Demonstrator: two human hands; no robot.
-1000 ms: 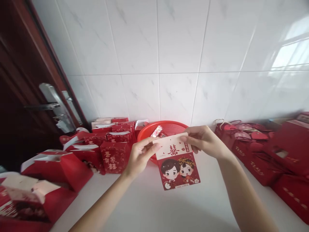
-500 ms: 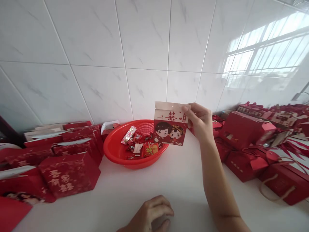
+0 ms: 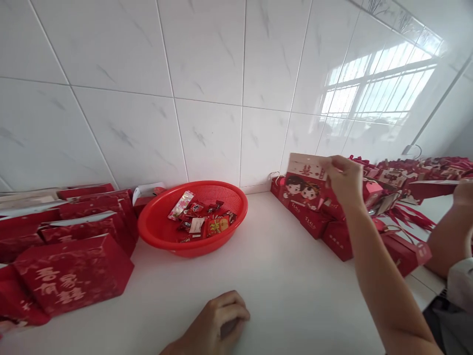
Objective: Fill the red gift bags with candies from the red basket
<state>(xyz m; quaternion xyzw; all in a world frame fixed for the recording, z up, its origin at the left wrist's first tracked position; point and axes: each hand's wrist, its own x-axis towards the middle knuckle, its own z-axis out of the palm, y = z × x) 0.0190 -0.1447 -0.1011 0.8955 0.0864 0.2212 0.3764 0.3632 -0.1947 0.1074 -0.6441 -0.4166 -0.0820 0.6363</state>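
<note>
My right hand [image 3: 345, 180] pinches the upper right corner of a cartoon-printed paper gift box [image 3: 305, 190]. A pale top flap, a red double-happiness mark and a cartoon couple show on its front. It is held up in front of the red gift boxes [image 3: 308, 219] on the right, and I cannot tell whether it touches them. My left hand [image 3: 218, 323] rests on the white table [image 3: 273, 281] with loosely curled fingers, and no object shows in it. Beyond it stands a red plastic basket [image 3: 148, 227] with several wrapped sweets [image 3: 197, 224] inside.
Red paper bags [image 3: 74, 276] stand in rows at the left. More red boxes with ribbons [image 3: 402, 170] extend along the right side. At the far right edge another person's hand [image 3: 465, 192] and arm are partly in view. A tiled wall [image 3: 207, 143] closes off the back.
My right hand has carried the gift box rightwards, from in front of the basket to the red boxes. The view has swung right, and another person's arm now shows. My left hand's fingers have drawn closer to its thumb.
</note>
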